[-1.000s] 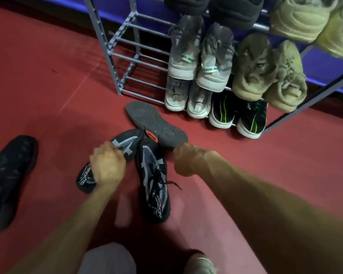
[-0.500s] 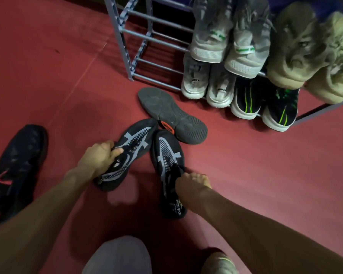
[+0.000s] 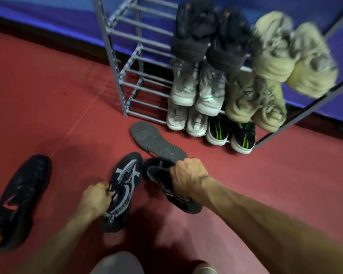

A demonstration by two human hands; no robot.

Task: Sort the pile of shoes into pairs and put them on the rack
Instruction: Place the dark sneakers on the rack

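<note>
Black mesh shoes (image 3: pixel 123 186) and (image 3: pixel 162 178), gripped one in each of the left hand (image 3: pixel 95 198) and right hand (image 3: pixel 188 177), should be carried level together to bare bars left of the rack's (image 3: pixel 115 62) grey pair.

Loose shoes (image 3: pixel 125 191) before rack (image 3: pixel 115 62)

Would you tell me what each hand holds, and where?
Left hand grips one black-and-grey shoe near its collar; right hand grips its mate at the middle.

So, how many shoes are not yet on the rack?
4: one gripped by each hand, one sole-up shoe near the rack, one black shoe far left. None seems hidden.
</note>
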